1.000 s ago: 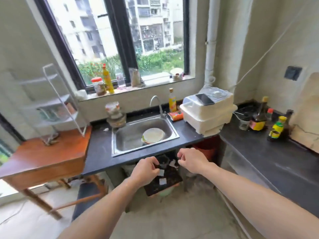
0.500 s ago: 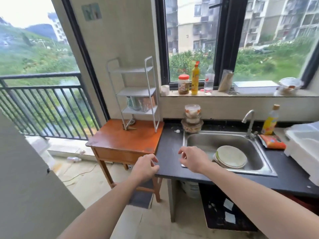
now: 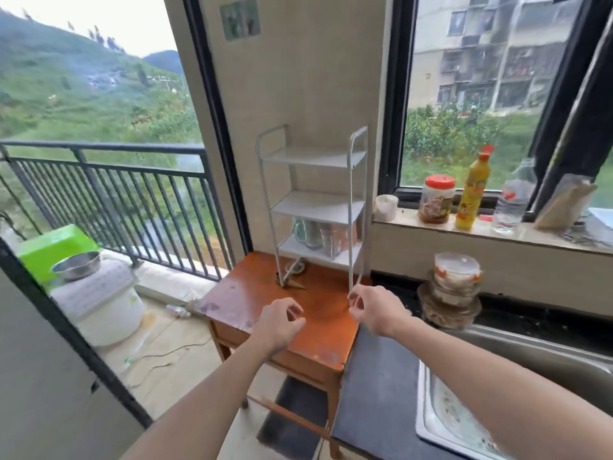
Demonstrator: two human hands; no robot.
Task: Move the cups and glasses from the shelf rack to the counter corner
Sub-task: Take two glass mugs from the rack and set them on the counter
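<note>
A white three-tier shelf rack (image 3: pixel 316 207) stands on a small wooden table (image 3: pixel 252 300) against the wall. On its lowest tier sit a pale green cup (image 3: pixel 306 231), a clear glass (image 3: pixel 331 242) and a copper-coloured cup (image 3: pixel 346 232), packed close together. The two upper tiers hold nothing. My left hand (image 3: pixel 278 322) hovers over the table's front part, fingers loosely curled and holding nothing. My right hand (image 3: pixel 373 312) hangs by the rack's front right leg, fingers curled and apart, also holding nothing. Both hands are well below and in front of the cups.
The dark counter (image 3: pixel 374 386) adjoins the table on the right, with a steel sink (image 3: pixel 530 353). Stacked food containers (image 3: pixel 452 290) stand at the counter's back. Jars and bottles (image 3: pixel 472 190) line the windowsill. A balcony railing (image 3: pixel 109 187) and a white bucket (image 3: pixel 99 303) are at left.
My view has swung left from the sink to the rack, which is now nearer and centred. Both hands have moved with it, from over the counter edge to over the wooden table.
</note>
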